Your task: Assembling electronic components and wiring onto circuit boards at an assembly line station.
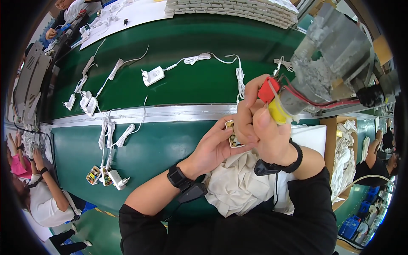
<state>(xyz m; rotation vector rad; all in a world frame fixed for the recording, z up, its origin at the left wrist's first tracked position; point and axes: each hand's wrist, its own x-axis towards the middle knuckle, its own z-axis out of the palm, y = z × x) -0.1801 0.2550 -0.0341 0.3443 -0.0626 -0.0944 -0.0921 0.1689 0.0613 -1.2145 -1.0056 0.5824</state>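
My left hand holds an opened white power adapter by its edges, with the circuit board inside showing. Over it, my right hand closes around the yellow-taped front end of a glue gun, which has a red switch block and is crusted with dried, whitish glue. The gun's tip is hidden behind my fingers. Left of my hands on the green bench lie two opened adapters with bare boards, beside a white plug adapter, their cords coiled.
A metal rail divides my bench from a green conveyor belt carrying a white adapter and more corded ones. Cream cloth lies before me. A cardboard box stands right. White trays are stacked at the back; co-workers sit left.
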